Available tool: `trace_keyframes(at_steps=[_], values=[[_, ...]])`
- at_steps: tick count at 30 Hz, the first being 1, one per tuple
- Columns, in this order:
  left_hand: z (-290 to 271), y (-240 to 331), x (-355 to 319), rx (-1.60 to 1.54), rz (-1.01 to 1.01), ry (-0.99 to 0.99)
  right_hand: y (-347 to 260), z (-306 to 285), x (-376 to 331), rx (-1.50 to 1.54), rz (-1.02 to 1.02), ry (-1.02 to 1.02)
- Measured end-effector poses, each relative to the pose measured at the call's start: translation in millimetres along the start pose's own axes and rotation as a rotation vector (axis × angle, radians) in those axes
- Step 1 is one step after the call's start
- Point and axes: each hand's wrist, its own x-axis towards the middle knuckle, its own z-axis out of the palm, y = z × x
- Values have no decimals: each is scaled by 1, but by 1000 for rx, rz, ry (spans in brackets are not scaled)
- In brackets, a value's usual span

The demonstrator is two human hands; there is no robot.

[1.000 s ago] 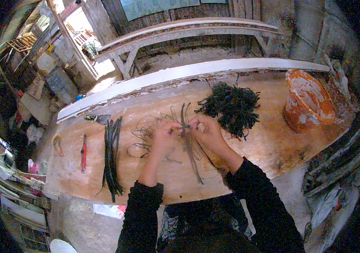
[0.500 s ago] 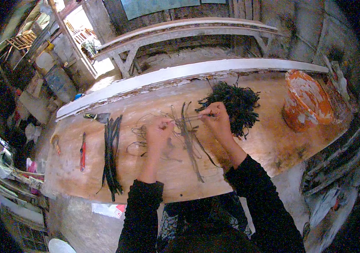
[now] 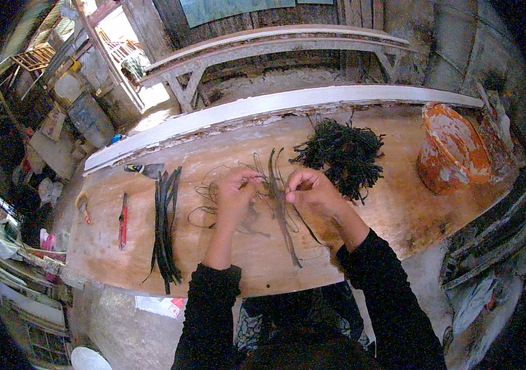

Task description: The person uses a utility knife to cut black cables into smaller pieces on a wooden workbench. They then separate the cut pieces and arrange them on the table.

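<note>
My left hand (image 3: 236, 192) is closed in a pinch above the wooden board, at the loops of thin wire (image 3: 201, 217) lying there. Its fingertips hold a thin wire whose end I cannot make out. My right hand (image 3: 315, 192) also pinches, with the fingertips just right of a few dark flat strips (image 3: 284, 225); what it grips is too fine to see clearly. These strips lie lengthwise between the two hands. Beyond my right hand sits a heap of short, knotted black strips (image 3: 344, 154). Left of my left hand lies a bundle of long black strips (image 3: 165, 231).
Red-handled pliers (image 3: 123, 222) and a small hooked tool (image 3: 83, 208) lie at the board's left. A dark-handled scraper (image 3: 144, 169) is near the bundle's far end. An orange, plaster-smeared bucket (image 3: 454, 151) stands at the right. A long white beam (image 3: 287, 102) borders the far edge.
My right hand has come down and slightly left, closer to the left hand. The thin strand seen stretched between the hands before is no longer clearly visible. My left hand has shifted little.
</note>
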Motion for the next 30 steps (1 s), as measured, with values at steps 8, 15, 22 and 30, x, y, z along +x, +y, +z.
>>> trace_keyframes(at_steps=[8, 15, 22, 30], values=[[19, -11, -11, 108, 271, -548, 14, -26, 16, -677, -397, 666], [23, 4, -19, 168, 306, -353, 15, -20, 17, -786, -345, 761], [-7, -2, 2, 291, 267, 192, -3, -9, 4, -240, -68, 198], [-4, -15, 5, 165, 229, 234, -16, 6, 0, 63, 51, -188]])
